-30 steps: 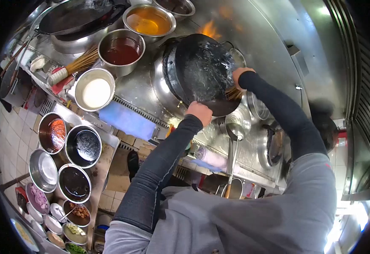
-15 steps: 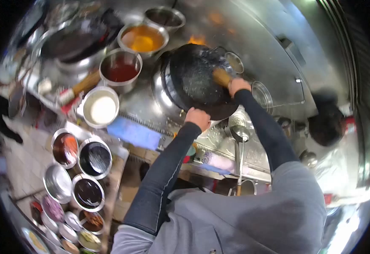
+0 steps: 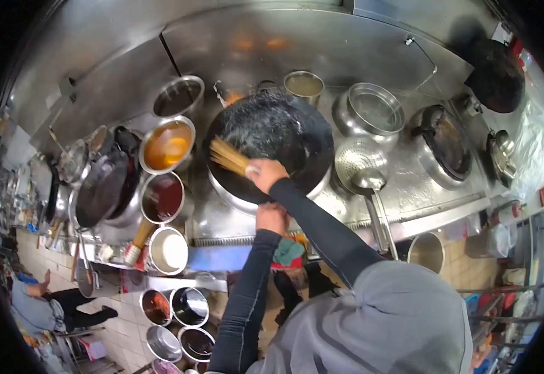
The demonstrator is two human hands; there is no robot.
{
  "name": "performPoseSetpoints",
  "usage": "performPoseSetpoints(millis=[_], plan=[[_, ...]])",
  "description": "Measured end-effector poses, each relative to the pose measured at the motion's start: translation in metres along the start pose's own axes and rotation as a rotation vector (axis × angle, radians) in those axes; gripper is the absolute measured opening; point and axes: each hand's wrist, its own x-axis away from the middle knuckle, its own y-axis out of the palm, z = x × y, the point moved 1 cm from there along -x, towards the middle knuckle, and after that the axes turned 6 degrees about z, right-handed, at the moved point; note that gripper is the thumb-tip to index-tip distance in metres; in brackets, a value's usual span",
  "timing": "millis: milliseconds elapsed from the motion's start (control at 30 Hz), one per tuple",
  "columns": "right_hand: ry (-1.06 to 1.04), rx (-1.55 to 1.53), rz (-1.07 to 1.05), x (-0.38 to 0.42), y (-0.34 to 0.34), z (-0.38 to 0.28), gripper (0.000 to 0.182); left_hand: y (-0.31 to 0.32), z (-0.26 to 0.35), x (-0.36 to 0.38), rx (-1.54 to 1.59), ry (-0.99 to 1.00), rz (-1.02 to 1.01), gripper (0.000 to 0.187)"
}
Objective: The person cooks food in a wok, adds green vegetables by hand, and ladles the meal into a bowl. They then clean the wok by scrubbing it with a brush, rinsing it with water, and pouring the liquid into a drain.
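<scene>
A large black wok sits on the stove burner, its inside wet, with steam or water streaks over it. My right hand is closed around a bamboo wok brush, whose bristles point left across the wok's near left side. At the wok's near edge, my left hand is closed, seemingly on its handle or rim; the fingers are partly hidden. Right of the wok lie a perforated strainer and a ladle.
Pots of orange liquid and red sauce stand left, beside a white pot. Flames show behind the wok. A metal pot and a second wok are at right. A person is far left.
The head view has turned, showing more stove on the right. My right hand has swept the brush from the wok's right side to its left. My left hand stays at the near edge.
</scene>
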Motion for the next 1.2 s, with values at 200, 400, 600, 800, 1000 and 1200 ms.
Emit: performPoseSetpoints(millis=[200, 400, 600, 800, 1000, 1200], plan=[[0.400, 0.149, 0.278, -0.090, 0.026, 0.041, 0.030, -0.008, 0.009, -0.007, -0.001, -0.054, -0.032, 0.012], [-0.176, 0.146, -0.345, 0.029, -0.052, 0.032, 0.032, -0.010, 0.008, -0.008, 0.095, -0.092, 0.058, 0.021], [-0.180, 0.893, -0.466, -0.085, -0.147, 0.071, 0.029, -0.017, 0.009, -0.014, 0.059, -0.111, 0.008, 0.032], [0.041, 0.567, -0.120, -0.053, -0.028, 0.064, 0.027, -0.009, 0.006, -0.005, 0.045, -0.092, 0.066, 0.034], [-0.217, 0.987, -0.458, -0.017, -0.125, 0.099, 0.023, -0.015, 0.004, -0.012, 0.031, -0.095, -0.027, 0.034], [0.020, 0.801, -0.269, -0.092, -0.034, 0.082, 0.025, -0.017, -0.001, -0.007, 0.115, -0.096, -0.031, 0.033]])
